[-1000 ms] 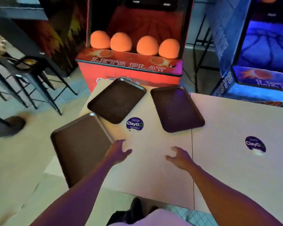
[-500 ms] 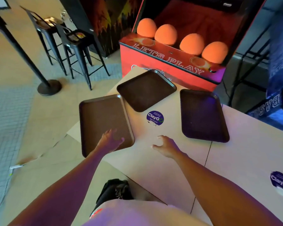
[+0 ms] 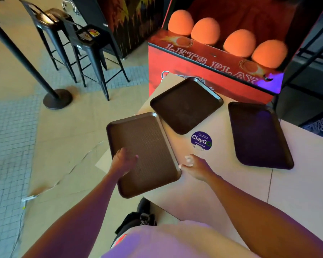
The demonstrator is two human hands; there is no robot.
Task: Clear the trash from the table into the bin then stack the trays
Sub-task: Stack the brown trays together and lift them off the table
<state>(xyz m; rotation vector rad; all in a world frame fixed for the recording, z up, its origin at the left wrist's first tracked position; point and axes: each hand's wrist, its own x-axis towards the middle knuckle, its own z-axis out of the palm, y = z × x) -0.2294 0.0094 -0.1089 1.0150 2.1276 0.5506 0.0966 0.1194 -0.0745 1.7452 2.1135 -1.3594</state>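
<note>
Three brown trays lie on the pale table (image 3: pixel 231 183). The near-left tray (image 3: pixel 147 142) hangs partly over the table's left edge. My left hand (image 3: pixel 124 161) is spread over its near-left part, fingers apart. My right hand (image 3: pixel 194 164) is at the tray's near-right corner, fingers curled by the rim; whether it grips is unclear. A second tray (image 3: pixel 186 105) lies at the far corner, and a third tray (image 3: pixel 259 135) lies to the right. No trash or bin is in view.
A round ClayGo sticker (image 3: pixel 201 140) sits between the trays. A red arcade machine (image 3: pixel 213 66) with orange balls stands right behind the table. Black stools (image 3: pixel 86 45) and a stanchion base (image 3: pixel 57 98) stand on the floor to the left.
My view has swung left and closer. My left hand has moved onto the near-left tray and my right hand has come across to that tray's near-right corner.
</note>
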